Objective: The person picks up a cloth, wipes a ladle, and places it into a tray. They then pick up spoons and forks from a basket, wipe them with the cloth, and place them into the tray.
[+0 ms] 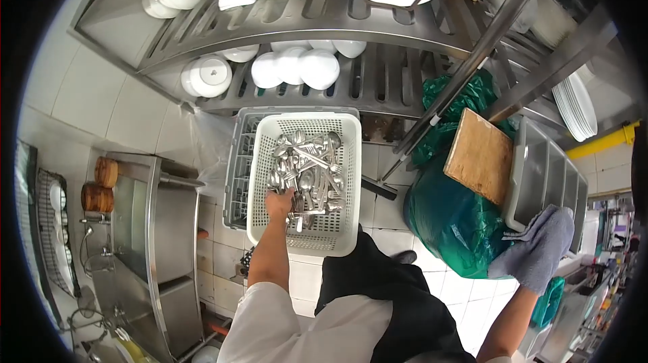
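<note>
A white perforated plastic basket holds a heap of metal forks and spoons. My left hand reaches into its left side, fingers closed on some cutlery; exactly which pieces is hard to see. At the right, a grey cloth drapes over my right hand, which grips it from underneath, so the fingers are hidden. The cloth touches the lower edge of a grey compartment tray.
Beneath the basket is a grey dish rack. White bowls stand on slotted metal shelves ahead. A wooden board lies on a bin lined with green plastic. A steel sink unit stands left.
</note>
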`<state>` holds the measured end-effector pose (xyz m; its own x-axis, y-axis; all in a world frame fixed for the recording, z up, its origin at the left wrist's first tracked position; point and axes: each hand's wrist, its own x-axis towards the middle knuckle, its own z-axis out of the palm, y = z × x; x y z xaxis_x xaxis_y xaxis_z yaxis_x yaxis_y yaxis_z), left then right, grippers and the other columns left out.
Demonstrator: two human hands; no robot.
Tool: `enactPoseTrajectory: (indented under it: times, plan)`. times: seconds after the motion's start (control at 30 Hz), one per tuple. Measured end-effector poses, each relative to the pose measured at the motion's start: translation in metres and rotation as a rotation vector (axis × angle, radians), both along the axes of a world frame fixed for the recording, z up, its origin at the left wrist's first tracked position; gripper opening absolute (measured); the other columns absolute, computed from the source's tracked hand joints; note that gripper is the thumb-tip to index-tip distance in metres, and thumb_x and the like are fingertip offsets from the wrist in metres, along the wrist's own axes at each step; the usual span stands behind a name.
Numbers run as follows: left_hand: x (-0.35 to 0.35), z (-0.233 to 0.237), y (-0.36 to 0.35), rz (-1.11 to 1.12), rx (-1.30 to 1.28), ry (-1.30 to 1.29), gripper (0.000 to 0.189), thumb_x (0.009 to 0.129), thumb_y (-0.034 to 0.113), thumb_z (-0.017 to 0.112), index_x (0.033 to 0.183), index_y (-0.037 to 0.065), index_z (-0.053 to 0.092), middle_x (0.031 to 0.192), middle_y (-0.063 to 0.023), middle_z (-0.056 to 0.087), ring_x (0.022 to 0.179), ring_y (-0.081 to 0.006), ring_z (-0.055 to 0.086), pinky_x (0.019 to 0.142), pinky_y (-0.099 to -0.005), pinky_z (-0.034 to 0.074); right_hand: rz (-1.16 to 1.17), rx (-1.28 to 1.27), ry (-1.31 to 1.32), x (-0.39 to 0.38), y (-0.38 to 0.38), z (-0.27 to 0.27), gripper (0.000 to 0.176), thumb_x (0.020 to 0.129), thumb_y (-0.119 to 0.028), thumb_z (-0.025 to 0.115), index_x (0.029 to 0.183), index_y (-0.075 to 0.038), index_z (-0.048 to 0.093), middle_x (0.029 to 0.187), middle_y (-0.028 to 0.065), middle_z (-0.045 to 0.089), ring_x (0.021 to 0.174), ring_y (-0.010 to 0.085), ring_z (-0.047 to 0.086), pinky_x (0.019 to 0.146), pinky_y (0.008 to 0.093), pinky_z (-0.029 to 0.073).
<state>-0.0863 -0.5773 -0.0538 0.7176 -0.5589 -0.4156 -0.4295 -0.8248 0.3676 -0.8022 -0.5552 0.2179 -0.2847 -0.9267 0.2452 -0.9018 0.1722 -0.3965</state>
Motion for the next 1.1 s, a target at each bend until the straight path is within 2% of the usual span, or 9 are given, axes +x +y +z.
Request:
enactPoseTrajectory:
  times: [0.07, 0.1, 0.3, 0.37, 0.47, 0.5, 0.57, 0.7, 1.1]
  plan:
    - [0.001, 0.005, -0.004, -0.058, 0.021, -0.006, 0.094, 0.067, 0.063, 0.074, 0.114, -0.015, 0.053, 0.112, -0.0301, 0.062, 0.104, -0.0397, 0.061, 0.091, -0.0428, 0.048, -0.167, -0.537, -1.324, 0.064, -0.003, 0.024, 0.028, 0.098, -0.019, 0.049, 0.124, -0.009, 0.050, 0.108, 0.0059, 0.059, 0.096, 0.0180, 0.060, 0.084, 0.0294, 0.052]
    - [0.003, 0.003, -0.005, -0.072, 0.035, 0.057, 0.096, 0.066, 0.065, 0.074, 0.114, -0.016, 0.054, 0.112, -0.0308, 0.061, 0.105, -0.0390, 0.061, 0.091, -0.0424, 0.047, -0.171, -0.539, -1.321, 0.065, -0.002, 0.023, 0.028, 0.098, -0.019, 0.049, 0.124, -0.009, 0.050, 0.108, 0.0059, 0.059, 0.096, 0.0180, 0.060, 0.084, 0.0294, 0.052]
    - [-0.003, -0.023, -0.009, -0.063, -0.143, 0.494, 0.087, 0.068, 0.066, 0.072, 0.092, -0.017, 0.064, 0.091, -0.0296, 0.066, 0.090, -0.0377, 0.065, 0.077, -0.0382, 0.050, -0.078, -0.166, -0.199, -0.018, -0.012, -0.014, 0.022, 0.099, -0.016, 0.046, 0.117, -0.006, 0.053, 0.103, 0.0058, 0.059, 0.091, 0.0184, 0.059, 0.083, 0.0284, 0.050]
    - [-0.014, -0.036, -0.011, 0.025, -0.216, 0.508, 0.075, 0.073, 0.056, 0.074, 0.094, -0.016, 0.064, 0.093, -0.0270, 0.066, 0.087, -0.0304, 0.065, 0.077, -0.0372, 0.048, -0.139, 0.096, 0.546, -0.017, -0.023, -0.001, 0.013, 0.089, -0.011, 0.054, 0.100, -0.006, 0.059, 0.087, 0.0084, 0.061, 0.077, 0.0179, 0.060, 0.060, 0.0355, 0.047]
    - [-0.026, -0.054, -0.011, 0.144, -0.340, 0.580, 0.068, 0.076, 0.045, 0.075, 0.101, -0.017, 0.061, 0.096, -0.0243, 0.066, 0.089, -0.0260, 0.064, 0.078, -0.0355, 0.048, -0.251, 0.562, 0.946, 0.119, -0.035, 0.087, 0.012, 0.097, -0.021, 0.050, 0.088, -0.013, 0.050, 0.080, -0.0004, 0.050, 0.073, 0.0111, 0.050, 0.064, 0.0258, 0.044]
    - [-0.032, -0.046, -0.010, 0.228, -0.481, 0.680, 0.065, 0.078, 0.040, 0.076, 0.104, -0.017, 0.059, 0.097, -0.0228, 0.066, 0.091, -0.0244, 0.063, 0.079, -0.0345, 0.047, -0.246, 0.557, 0.950, 0.099, -0.033, 0.068, 0.012, 0.097, -0.021, 0.050, 0.088, -0.013, 0.050, 0.080, -0.0004, 0.050, 0.073, 0.0111, 0.050, 0.064, 0.0258, 0.044]
    - [-0.033, -0.038, -0.017, 0.182, -0.530, 0.625, 0.063, 0.078, 0.038, 0.076, 0.105, -0.017, 0.058, 0.095, -0.0212, 0.066, 0.089, -0.0240, 0.063, 0.079, -0.0343, 0.047, -0.270, -0.285, -0.347, 0.022, -0.025, 0.005, 0.011, 0.095, -0.022, 0.052, 0.088, -0.013, 0.050, 0.079, -0.0006, 0.049, 0.071, 0.0098, 0.048, 0.063, 0.0234, 0.043]
    - [-0.022, -0.046, -0.034, 0.162, -0.475, 0.760, 0.053, 0.080, 0.036, 0.075, 0.096, -0.014, 0.062, 0.089, -0.0151, 0.066, 0.077, -0.0222, 0.059, 0.072, -0.0363, 0.048, -0.105, -0.097, 0.366, -0.031, -0.019, -0.015, 0.011, 0.094, -0.019, 0.050, 0.087, -0.011, 0.052, 0.079, 0.0007, 0.050, 0.069, 0.0123, 0.049, 0.061, 0.0255, 0.044]
    - [-0.052, -0.004, 0.062, 0.104, -0.523, 0.581, 0.030, 0.088, 0.027, 0.065, 0.077, -0.001, 0.069, 0.074, -0.0043, 0.067, 0.066, -0.0143, 0.058, 0.060, -0.0325, 0.045, -0.213, -0.009, 0.272, 0.043, -0.025, 0.030, 0.016, 0.092, -0.015, 0.046, 0.086, -0.005, 0.057, 0.069, 0.0081, 0.055, 0.059, 0.0188, 0.056, 0.053, 0.0321, 0.046]
